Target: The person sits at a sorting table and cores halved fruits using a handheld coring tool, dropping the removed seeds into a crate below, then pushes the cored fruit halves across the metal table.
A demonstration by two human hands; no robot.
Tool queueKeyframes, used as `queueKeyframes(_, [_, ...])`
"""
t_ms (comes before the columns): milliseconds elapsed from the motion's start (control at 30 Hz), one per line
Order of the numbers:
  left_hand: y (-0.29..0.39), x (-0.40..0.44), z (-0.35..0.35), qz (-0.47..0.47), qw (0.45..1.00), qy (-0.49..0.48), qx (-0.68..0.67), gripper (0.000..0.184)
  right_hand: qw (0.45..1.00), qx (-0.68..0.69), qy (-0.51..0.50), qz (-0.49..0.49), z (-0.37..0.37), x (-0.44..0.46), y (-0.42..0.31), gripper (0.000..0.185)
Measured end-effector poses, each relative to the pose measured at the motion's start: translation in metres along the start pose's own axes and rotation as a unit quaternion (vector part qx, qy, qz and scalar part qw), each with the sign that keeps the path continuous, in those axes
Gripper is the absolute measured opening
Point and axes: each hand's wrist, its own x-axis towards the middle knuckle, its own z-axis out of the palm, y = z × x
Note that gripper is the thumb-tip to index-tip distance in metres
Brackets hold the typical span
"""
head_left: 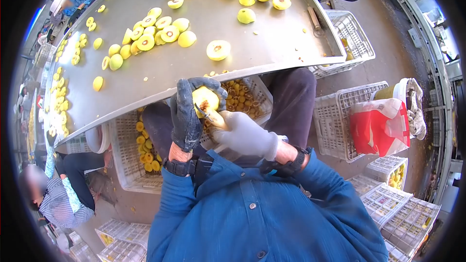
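Note:
My left hand [182, 116], in a dark grey glove, is wrapped round a yellow peach half [208, 98] with its cut face towards me. The middle of that face is reddish brown and rough. My right hand [250, 136], in a light grey glove, grips a pitting tool [218, 120] by its pale handle. The tool's thin metal end touches the peach's centre. Both hands are just off the near edge of a metal table [272, 43], above my lap. Peach halves [145, 41] lie in groups on the table, many cut side up.
A similar wooden-handled tool [314, 19] lies at the table's right side. Below the table are crates of peach pieces [240, 99] and peach halves [148, 153]. A white crate [335, 116] and a red bag [378, 128] stand at right. Another person [68, 199] sits at left.

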Motion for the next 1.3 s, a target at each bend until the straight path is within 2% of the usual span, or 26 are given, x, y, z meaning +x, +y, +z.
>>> queueKeyframes(67, [0.004, -0.001, 0.004, -0.002, 1.0, 0.014, -0.028, 0.068, 0.999, -0.029, 0.013, -0.036, 0.001, 0.0, 0.003, 0.02])
queueKeyframes(133, [0.007, -0.003, 0.004, -0.007, 0.994, 0.017, -0.107, 0.069, 0.996, 0.059, -0.069, 0.024, -0.003, -0.003, -0.007, 0.019])
queueKeyframes(167, [0.01, -0.003, 0.002, 0.013, 0.997, -0.005, -0.071, 0.069, 0.987, 0.102, -0.11, 0.055, -0.006, -0.004, -0.011, 0.019])
queueKeyframes(267, [0.013, -0.006, -0.003, 0.056, 0.995, -0.073, 0.024, 0.069, 0.978, 0.101, -0.181, 0.008, -0.019, -0.001, -0.006, 0.018])
queueKeyframes(300, [0.012, -0.003, -0.008, 0.06, 0.992, -0.098, 0.05, 0.069, 0.977, 0.058, -0.204, 0.023, -0.024, 0.001, -0.007, 0.016])
queueKeyframes(333, [0.012, -0.001, -0.011, 0.065, 0.987, -0.124, 0.076, 0.069, 0.978, 0.083, -0.188, -0.022, -0.024, 0.008, 0.0, 0.015])
queueKeyframes(367, [0.013, -0.005, -0.002, 0.043, 0.996, -0.067, 0.043, 0.07, 0.974, 0.096, -0.206, -0.018, -0.023, 0.01, 0.003, 0.013])
queueKeyframes(400, [0.011, -0.004, -0.001, 0.034, 0.997, -0.063, 0.005, 0.07, 0.969, 0.107, -0.223, -0.015, -0.024, 0.013, 0.004, 0.012])
queueKeyframes(467, [0.002, -0.005, -0.002, 0.014, 0.996, -0.051, -0.074, 0.071, 0.958, 0.123, -0.221, -0.132, -0.011, 0.029, 0.034, 0.01])
queueKeyframes(500, [-0.002, -0.004, 0.002, 0.036, 0.993, -0.058, -0.1, 0.063, 0.948, 0.092, -0.213, -0.216, -0.01, 0.032, 0.038, 0.009])
queueKeyframes(533, [-0.004, -0.003, 0.004, 0.021, 0.991, -0.042, -0.125, 0.062, 0.932, 0.062, -0.196, -0.299, -0.008, 0.035, 0.043, 0.009])
queueKeyframes(600, [-0.002, -0.004, 0.006, -0.011, 0.985, -0.005, -0.172, 0.062, 0.85, -0.074, -0.143, -0.502, -0.006, 0.039, 0.034, 0.01])
queueKeyframes(633, [0.005, -0.004, 0.008, -0.052, 0.976, 0.024, -0.21, 0.06, 0.946, 0.191, -0.239, -0.111, -0.009, 0.029, 0.028, 0.017])
queueKeyframes(667, [-0.003, 0.0, 0.005, -0.07, 0.953, 0.071, -0.287, 0.06, 0.941, 0.206, -0.259, -0.072, -0.013, 0.026, 0.027, 0.02])
queueKeyframes(733, [-0.012, 0.013, -0.004, 0.001, 0.964, 0.102, -0.245, 0.059, 0.926, 0.228, -0.3, 0.006, -0.024, 0.025, 0.028, 0.024])
queueKeyframes(833, [-0.014, 0.017, -0.028, 0.004, 0.96, 0.121, -0.254, 0.063, 0.959, 0.222, -0.171, 0.047, -0.052, 0.012, 0.03, 0.031])
queueKeyframes(867, [-0.015, 0.017, -0.036, 0.011, 0.96, 0.122, -0.252, 0.064, 0.982, 0.014, -0.128, 0.136, -0.065, 0.026, 0.036, 0.026])
queueKeyframes(900, [-0.017, 0.014, -0.046, 0.026, 0.968, 0.108, -0.227, 0.064, 0.938, -0.343, -0.026, 0.042, -0.072, 0.037, 0.063, 0.026])
queueKeyframes(933, [-0.014, 0.007, -0.055, 0.02, 0.967, 0.147, -0.208, 0.062, 0.824, -0.561, 0.078, 0.019, -0.079, 0.037, 0.089, 0.03])
queueKeyframes(1000, [-0.004, -0.003, -0.072, 0.017, 0.96, 0.218, -0.173, 0.056, 0.869, -0.481, 0.113, -0.022, -0.089, 0.036, 0.097, 0.036])
queueKeyframes(1067, [-0.015, -0.016, -0.132, 0.083, 0.95, 0.299, 0.027, 0.047, 0.893, -0.432, 0.121, -0.024, -0.086, 0.034, 0.082, 0.036])
queueKeyframes(1100, [-0.011, -0.025, -0.166, 0.134, 0.896, 0.338, 0.254, 0.046, 0.905, -0.406, 0.126, -0.024, -0.086, 0.032, 0.077, 0.037])
queueKeyframes(1133, [-0.005, -0.026, -0.191, 0.178, 0.79, 0.359, 0.464, 0.045, 0.899, -0.415, 0.136, -0.033, -0.087, 0.034, 0.078, 0.036])
queueKeyframes(1233, [0.009, -0.001, -0.204, 0.179, 0.686, 0.296, 0.64, 0.035, 0.892, -0.416, 0.167, -0.065, -0.082, 0.039, 0.087, 0.034])
queueKeyframes(1300, [0.013, 0.046, -0.153, 0.226, 0.759, 0.18, 0.583, 0.034, 0.895, -0.401, 0.173, -0.093, -0.072, 0.038, 0.079, 0.032])
